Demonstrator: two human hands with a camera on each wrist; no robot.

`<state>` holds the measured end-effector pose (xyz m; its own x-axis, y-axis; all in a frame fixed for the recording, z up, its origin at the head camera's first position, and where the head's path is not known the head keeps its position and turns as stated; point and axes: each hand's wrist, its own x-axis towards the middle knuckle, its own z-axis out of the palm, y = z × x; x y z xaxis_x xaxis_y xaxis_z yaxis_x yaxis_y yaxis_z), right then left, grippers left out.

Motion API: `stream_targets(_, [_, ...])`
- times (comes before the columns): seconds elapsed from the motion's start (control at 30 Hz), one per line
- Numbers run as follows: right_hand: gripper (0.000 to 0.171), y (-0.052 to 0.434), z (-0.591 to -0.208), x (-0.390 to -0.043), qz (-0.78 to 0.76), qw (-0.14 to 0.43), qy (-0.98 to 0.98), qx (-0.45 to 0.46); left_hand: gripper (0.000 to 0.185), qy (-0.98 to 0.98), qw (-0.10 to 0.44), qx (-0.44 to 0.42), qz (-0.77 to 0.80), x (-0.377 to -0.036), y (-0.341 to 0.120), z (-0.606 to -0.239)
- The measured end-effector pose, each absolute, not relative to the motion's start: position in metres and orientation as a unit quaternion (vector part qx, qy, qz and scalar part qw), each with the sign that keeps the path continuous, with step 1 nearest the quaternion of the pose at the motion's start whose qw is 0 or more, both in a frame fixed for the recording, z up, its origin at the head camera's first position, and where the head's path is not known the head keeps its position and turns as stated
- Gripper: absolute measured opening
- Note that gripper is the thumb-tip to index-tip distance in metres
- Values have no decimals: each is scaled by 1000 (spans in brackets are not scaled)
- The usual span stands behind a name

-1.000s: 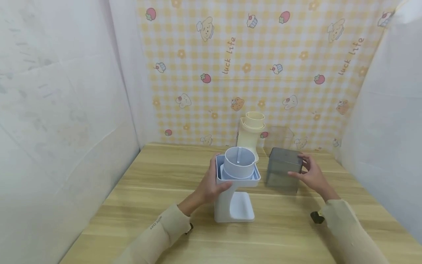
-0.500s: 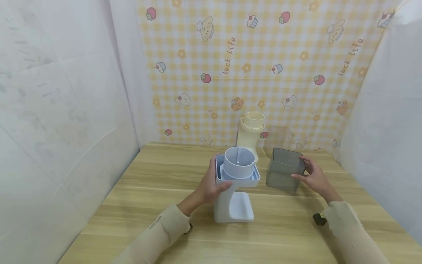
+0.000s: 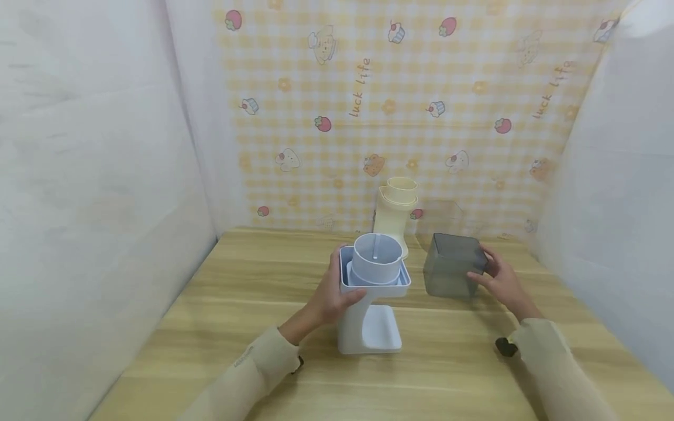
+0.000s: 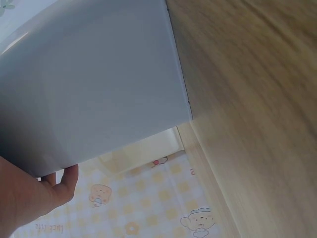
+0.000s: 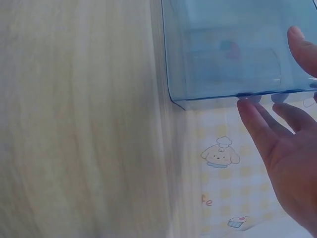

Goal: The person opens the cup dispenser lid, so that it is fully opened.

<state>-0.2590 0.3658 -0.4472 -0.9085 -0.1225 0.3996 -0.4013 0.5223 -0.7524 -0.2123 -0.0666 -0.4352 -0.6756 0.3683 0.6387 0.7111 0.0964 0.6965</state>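
A pale blue, C-shaped appliance stands upright on the table, with a round open cup set in its square top tray. My left hand grips the tray's left side, thumb on the front rim, other fingers mostly hidden behind. The left wrist view shows the appliance's smooth body close up, fingertips at its edge. To the right, my right hand holds a grey see-through box by its right side, thumb on the front face. The box's clear wall fills the top of the right wrist view.
Behind the blue appliance stands a similar cream-coloured one. Next to it, a clear box is faintly visible near the patterned backdrop. White sheets close off both sides of the wooden table.
The grey box has shifted slightly right and turned a little, and its lower edge has moved away from me, with my right hand following. My left hand keeps its grip on the blue appliance.
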Motion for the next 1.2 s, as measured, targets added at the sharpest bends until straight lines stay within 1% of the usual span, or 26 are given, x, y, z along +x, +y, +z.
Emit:
stream_targets(0.1, [83, 364, -450, -259, 489, 152, -847, 143, 105, -717, 161, -370, -569, -212, -67, -436])
stream_targets(0.23, [76, 367, -453, -256, 490, 182, -845, 112, 99, -712, 149, -378, -573, -214, -65, -436])
stream_targets(0.33, [75, 370, -455, -257, 479, 196, -850, 97, 99, -711, 141, -383, -573, -215, -64, -436])
stream_targets(0.63, [76, 379, -460, -271, 464, 199, -857, 103, 99, -719, 141, -376, -567, -214, -65, -433])
stream_targets(0.77, [72, 383, -462, -277, 484, 192, -848, 97, 100, -720, 142, -378, -564, -214, -66, -433])
stream_targets(1.0, [66, 381, -460, -277, 511, 165, -840, 69, 102, -718, 145, -377, -566, -215, -67, -432])
stream_targets(1.2, [54, 377, -462, -280, 571, 182, -798, 65, 100, -718, 142, -378, -567, -214, -67, -432])
